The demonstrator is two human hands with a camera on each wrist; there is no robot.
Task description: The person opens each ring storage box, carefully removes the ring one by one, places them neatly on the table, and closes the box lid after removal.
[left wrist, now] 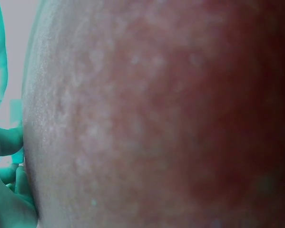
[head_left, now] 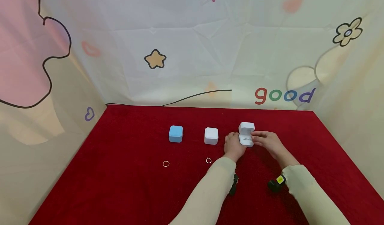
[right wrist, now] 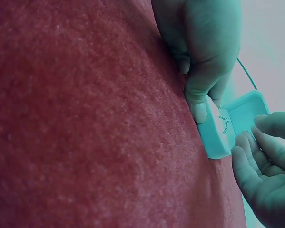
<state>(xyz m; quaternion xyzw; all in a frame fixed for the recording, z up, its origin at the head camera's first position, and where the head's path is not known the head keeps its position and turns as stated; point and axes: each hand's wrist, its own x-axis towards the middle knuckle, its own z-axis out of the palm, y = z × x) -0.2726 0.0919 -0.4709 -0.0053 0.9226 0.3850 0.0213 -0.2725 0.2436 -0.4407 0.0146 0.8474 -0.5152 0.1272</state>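
Note:
A white ring box (head_left: 246,126) stands on the red cloth with its lid raised. A ring (head_left: 246,139) sits upright in its insert; its jewelled or beaded band shows closely in the right wrist view. My left hand (head_left: 233,146) grips the box from the left, thumb (right wrist: 198,112) pressed on the front of the base. On the box's other side is my right hand (head_left: 270,143), its relaxed fingers (right wrist: 243,164) right at the edge of the lid and base. Cloth fills most of the left wrist view, with parts of both hands at its left edge.
Left of my hands stand a closed white ring box (head_left: 211,136) and a closed blue one (head_left: 175,134). Nearer me lie two loose rings, one with a gap (head_left: 208,160) and one thin gold ring (head_left: 166,164). A printed curtain (head_left: 192,68) rises behind the red cloth (head_left: 120,185).

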